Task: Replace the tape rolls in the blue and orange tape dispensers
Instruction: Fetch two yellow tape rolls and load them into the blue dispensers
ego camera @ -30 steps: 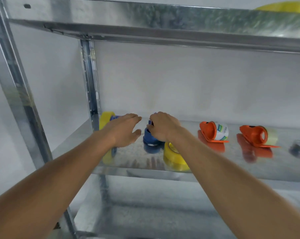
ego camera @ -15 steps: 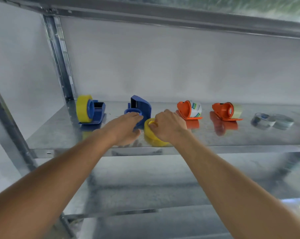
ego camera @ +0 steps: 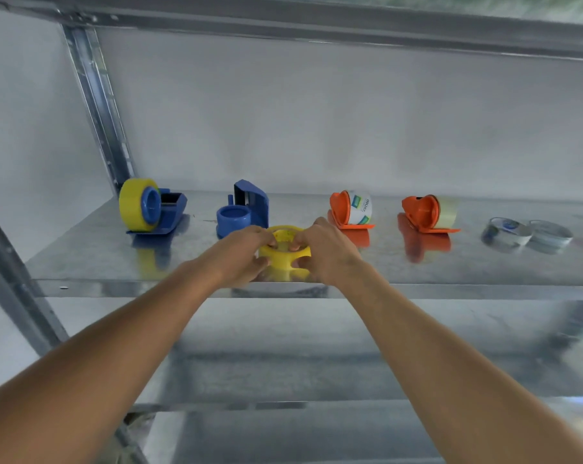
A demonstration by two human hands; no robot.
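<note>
— Pinching the yellow tape roll [ego camera: 283, 254] from both sides: left hand [ego camera: 240, 254] and right hand [ego camera: 327, 252], fingers curled over its rim, thumbs low on the outer wall, near the front edge of the metal shelf [ego camera: 116, 262].
— How should it handle?
— Light and stiff, probably; the film face looks slick, so grip by rim and core.
— Where does it go?
— Likely onto the empty blue dispenser [ego camera: 245, 209] just behind it.

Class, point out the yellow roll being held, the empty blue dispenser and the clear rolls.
Yellow roll [ego camera: 284, 255]: head view, front outer band.
Empty blue dispenser [ego camera: 234, 219]: head view, round hub.
Clear rolls [ego camera: 507, 233]: head view, left roll's side.
</note>
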